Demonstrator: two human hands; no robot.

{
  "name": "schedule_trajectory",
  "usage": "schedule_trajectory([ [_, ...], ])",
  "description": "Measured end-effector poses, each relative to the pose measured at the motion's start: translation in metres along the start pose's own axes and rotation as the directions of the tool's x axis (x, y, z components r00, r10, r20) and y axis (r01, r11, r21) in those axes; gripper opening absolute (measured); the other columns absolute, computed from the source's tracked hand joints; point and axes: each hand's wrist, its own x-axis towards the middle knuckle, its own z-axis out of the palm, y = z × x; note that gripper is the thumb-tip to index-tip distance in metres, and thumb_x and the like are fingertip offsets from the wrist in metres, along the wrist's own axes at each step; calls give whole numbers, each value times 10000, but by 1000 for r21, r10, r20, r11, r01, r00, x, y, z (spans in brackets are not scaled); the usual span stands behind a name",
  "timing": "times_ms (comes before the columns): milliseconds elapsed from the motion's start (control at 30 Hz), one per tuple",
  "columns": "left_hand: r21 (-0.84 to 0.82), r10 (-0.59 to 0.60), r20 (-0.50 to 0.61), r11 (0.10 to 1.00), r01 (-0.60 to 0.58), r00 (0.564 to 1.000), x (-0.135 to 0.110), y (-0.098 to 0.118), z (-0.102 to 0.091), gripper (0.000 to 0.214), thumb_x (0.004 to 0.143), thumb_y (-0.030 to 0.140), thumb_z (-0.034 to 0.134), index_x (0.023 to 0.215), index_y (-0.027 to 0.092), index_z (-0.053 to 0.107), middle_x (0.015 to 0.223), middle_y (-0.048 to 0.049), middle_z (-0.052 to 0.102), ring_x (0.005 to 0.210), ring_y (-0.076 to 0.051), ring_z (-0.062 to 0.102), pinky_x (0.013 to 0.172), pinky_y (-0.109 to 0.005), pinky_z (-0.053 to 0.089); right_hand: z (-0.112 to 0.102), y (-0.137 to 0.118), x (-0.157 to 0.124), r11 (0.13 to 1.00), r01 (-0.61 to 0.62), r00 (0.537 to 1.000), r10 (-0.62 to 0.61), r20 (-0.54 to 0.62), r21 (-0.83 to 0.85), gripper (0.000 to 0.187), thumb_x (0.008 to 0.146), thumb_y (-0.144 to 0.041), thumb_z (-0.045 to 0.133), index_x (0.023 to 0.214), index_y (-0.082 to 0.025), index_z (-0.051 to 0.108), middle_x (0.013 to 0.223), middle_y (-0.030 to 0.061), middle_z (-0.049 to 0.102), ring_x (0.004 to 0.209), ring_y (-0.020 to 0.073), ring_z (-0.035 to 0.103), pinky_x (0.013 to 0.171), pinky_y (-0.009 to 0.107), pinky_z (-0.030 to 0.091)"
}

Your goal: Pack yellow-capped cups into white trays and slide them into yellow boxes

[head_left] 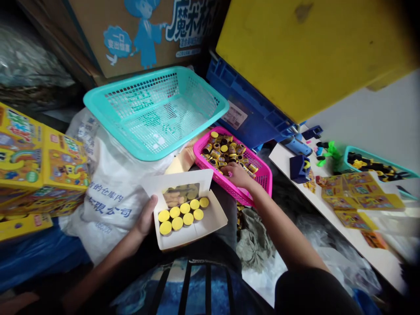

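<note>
My left hand grips the left side of an open white-inside box on my lap. The box has a see-through window in its raised flap. Inside stand several small tubs with round yellow lids, in rows toward the box's left and middle. My right hand reaches into a pink basket, its fingers bent down among loose small tubs. Some of these lie on their sides, some show yellow lids. What those fingers hold, if anything, is hidden.
A turquoise basket rests on a white sack ahead. Printed yellow boxes are stacked at left. A blue crate and a yellow panel rise ahead right. Flattened yellow cartons lie on a white table.
</note>
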Motion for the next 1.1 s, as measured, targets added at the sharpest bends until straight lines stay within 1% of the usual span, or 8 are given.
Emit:
schedule_trajectory([
  [233,31,29,26,999,-30,999,-1,0,2,834,800,673,736,1423,133,606,1383,-213,679,1368,-461,553,1178,-607,408,8,-12,20,998,20,999,-17,-50,59,105,864,-193,670,858,-156,769,932,105,716,1001,250,638,963,353,495],
  [367,83,78,21,993,-79,997,0,-2,-4,739,817,686,708,1291,119,701,1318,-208,718,1367,-451,558,1192,-588,398,-14,-12,-1,972,-2,990,36,-138,236,255,938,-390,630,1005,-151,692,866,72,708,791,204,651,759,344,556],
  [500,140,102,1,985,-102,995,2,-4,-8,675,827,709,680,1144,120,769,1227,-188,765,1367,-432,564,1217,-558,377,-60,-32,-57,777,316,945,-209,-250,544,354,917,-468,683,1147,-200,676,981,68,712,886,207,688,794,357,577],
  [633,114,91,29,989,-94,995,2,-2,-3,640,845,699,667,1155,150,774,1253,-162,760,1385,-420,551,1200,-553,407,-72,-83,-94,830,533,840,-542,13,167,322,912,-178,641,1228,-202,702,1187,111,675,1072,225,657,938,380,542],
  [833,114,84,42,990,-88,996,0,-1,0,740,805,701,715,1264,121,726,1269,-196,746,1345,-436,584,1161,-576,444,-10,-126,-75,642,639,768,-497,404,-424,219,956,-73,535,1076,-102,716,1054,180,735,1105,315,626,956,472,475],
  [900,102,85,35,991,-88,996,0,-2,-1,742,797,700,722,1253,114,731,1265,-204,746,1339,-440,588,1162,-581,441,-4,-127,-70,620,649,760,-492,426,-442,187,937,-142,634,1102,-99,713,1097,185,729,1144,324,611,982,473,458],
  [1000,70,106,23,992,-107,994,0,-3,-1,671,817,672,720,1188,114,762,1262,-199,748,1365,-436,565,1188,-567,416,-27,-116,-70,717,646,755,-551,355,-262,275,870,-290,772,1095,-141,718,1163,149,719,1155,302,616,991,443,450],
  [1100,60,105,40,992,-108,994,0,-1,1,642,832,665,707,1160,117,776,1274,-189,746,1409,-440,517,1214,-562,382,-66,-90,-63,887,456,887,-448,112,-65,208,992,-360,599,967,-188,714,1027,85,746,971,221,666,891,358,468],
])
